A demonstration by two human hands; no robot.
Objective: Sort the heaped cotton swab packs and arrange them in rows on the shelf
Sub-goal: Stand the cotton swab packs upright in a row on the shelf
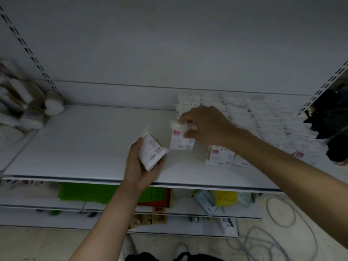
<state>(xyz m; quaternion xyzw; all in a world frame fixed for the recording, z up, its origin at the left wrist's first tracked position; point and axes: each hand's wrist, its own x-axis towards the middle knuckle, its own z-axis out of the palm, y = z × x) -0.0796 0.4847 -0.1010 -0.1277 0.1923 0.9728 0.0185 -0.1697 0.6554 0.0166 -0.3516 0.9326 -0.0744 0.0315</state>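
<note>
Cotton swab packs (263, 119) lay massed in overlapping white layers along the back right of the shelf (84, 144), too blurred to count. The left grip (138, 172) was curled round a first pack (152, 153), holding it tilted just above the front part of the shelf, its swab tips pointing up and to the left. Just beside it, the right grip (207, 125) pinched the top of a second pack (181, 140) between thumb and fingers. That pack stood upright with its red-marked label facing forward; whether its base touched the shelf could not be told. A third pack (220, 156) stood upright on the shelf under the right forearm, near the front of the mass. Black goods (331, 119) sat at the far right end of the shelf, and a pale heart-shaped item (53, 106) stood among other wares at the left. Green sheets (84, 193) lay on the lower shelf, and grey cables (278, 213) coiled on the floor.
</note>
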